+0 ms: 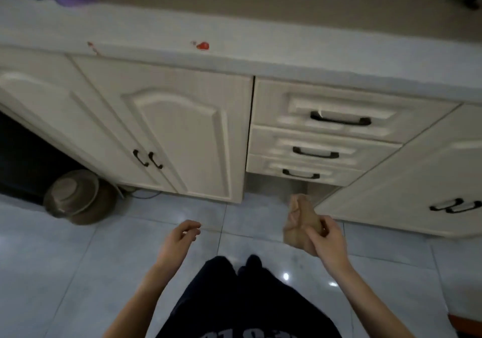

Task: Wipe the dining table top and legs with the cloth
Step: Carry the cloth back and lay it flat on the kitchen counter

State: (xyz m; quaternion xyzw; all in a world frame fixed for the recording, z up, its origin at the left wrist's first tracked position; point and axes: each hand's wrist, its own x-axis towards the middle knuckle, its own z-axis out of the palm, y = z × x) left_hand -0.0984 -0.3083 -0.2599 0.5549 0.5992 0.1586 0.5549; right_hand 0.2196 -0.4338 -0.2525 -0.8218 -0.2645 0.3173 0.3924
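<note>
A bunched tan cloth (300, 217) hangs in front of me, low at the right of the head view, with my right hand (326, 241) shut on its lower part. My left hand (182, 236) floats at centre, a little to the left of the cloth, fingers loosely curled and holding nothing. Both hands are above the tiled floor, in front of a cream kitchen counter. No dining table shows in this view.
The counter's pale worktop (234, 32) carries a red smear (203, 46). Below it are cream cabinet doors (182, 134) and three drawers (326, 134) with black handles. Stacked metal bowls (75, 196) sit on the floor at left beside a dark opening. Glossy grey tiles (65, 272) surround my legs.
</note>
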